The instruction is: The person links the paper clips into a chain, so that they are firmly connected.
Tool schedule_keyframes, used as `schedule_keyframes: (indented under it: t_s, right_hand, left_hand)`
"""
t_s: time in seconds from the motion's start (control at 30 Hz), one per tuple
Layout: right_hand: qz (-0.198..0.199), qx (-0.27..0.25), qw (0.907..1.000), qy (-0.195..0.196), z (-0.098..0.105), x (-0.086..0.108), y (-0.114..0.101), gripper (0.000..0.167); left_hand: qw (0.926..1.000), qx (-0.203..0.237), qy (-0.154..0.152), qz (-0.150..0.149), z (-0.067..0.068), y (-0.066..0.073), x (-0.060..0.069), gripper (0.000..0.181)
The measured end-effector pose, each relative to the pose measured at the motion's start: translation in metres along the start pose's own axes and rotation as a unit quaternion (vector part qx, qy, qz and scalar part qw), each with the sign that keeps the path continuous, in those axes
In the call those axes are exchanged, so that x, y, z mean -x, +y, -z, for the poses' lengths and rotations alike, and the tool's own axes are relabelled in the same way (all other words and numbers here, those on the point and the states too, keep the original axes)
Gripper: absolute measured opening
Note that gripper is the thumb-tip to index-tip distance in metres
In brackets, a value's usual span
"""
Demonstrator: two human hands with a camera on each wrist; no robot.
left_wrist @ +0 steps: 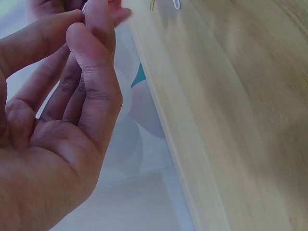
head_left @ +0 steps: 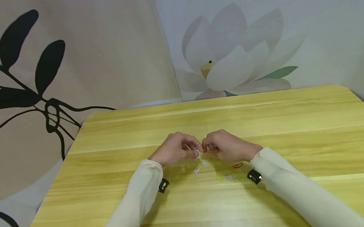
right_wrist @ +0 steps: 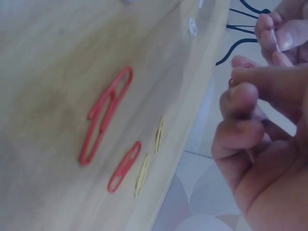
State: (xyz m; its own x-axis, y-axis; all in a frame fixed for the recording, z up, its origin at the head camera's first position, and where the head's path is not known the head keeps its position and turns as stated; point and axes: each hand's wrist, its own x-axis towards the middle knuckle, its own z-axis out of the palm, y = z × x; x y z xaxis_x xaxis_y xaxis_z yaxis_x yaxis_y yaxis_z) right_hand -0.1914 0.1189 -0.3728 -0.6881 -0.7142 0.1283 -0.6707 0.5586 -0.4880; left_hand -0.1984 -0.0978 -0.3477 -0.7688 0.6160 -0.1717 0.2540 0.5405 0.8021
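Above the middle of the table, both hands meet almost fingertip to fingertip. My left hand (head_left: 178, 148) pinches a white paper clip (right_wrist: 275, 40) between thumb and fingers. Opposite it, my right hand (head_left: 229, 146) pinches a small red paper clip (right_wrist: 247, 65), mostly covered by the fingertips. In the right wrist view, a large-looking red clip (right_wrist: 106, 115) lies close to the camera. Beside it are another red clip (right_wrist: 124, 167) and two yellow clips (right_wrist: 159, 135). The left wrist view shows thumb and fingertips together, the clip there nearly hidden.
White paper clips (head_left: 197, 170) lie on the wooden table (head_left: 150, 224) below the hands. A yellow clip (head_left: 219, 178) and a white one (head_left: 229, 177) lie nearer the body. Behind the table's far edge hangs a printed cloth (head_left: 119, 47) with leaves and a flower.
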Motion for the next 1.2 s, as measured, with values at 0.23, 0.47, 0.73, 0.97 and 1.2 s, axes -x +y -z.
schedule_keyframes:
  t_s: [0.23, 0.47, 0.73, 0.97, 1.2]
  right_hand:
    - [-0.039, -0.066, 0.9968, 0.021, 0.003, 0.008, -0.002, 0.01]
    - [-0.094, -0.18, 0.9789, 0.025, 0.006, 0.013, -0.003, 0.008]
    - [-0.094, -0.235, 0.9665, 0.038, 0.01, 0.017, -0.007, 0.005]
    - [-0.09, -0.247, 0.9635, 0.051, 0.013, 0.018, -0.013, 0.009]
    - [-0.095, -0.235, 0.964, 0.08, 0.015, 0.018, -0.019, 0.012]
  left_hand:
    - [0.9995, 0.03, 0.005, 0.014, -0.003, -0.002, 0.001, 0.014]
    - [0.996, 0.072, 0.025, 0.048, -0.006, 0.001, 0.001, 0.018]
    - [0.9919, 0.112, 0.052, 0.03, -0.008, 0.003, 0.003, 0.008]
    - [0.9889, 0.132, 0.06, 0.03, -0.004, 0.005, 0.006, 0.019]
    - [0.9861, 0.159, 0.045, 0.019, -0.006, 0.007, 0.005, 0.025]
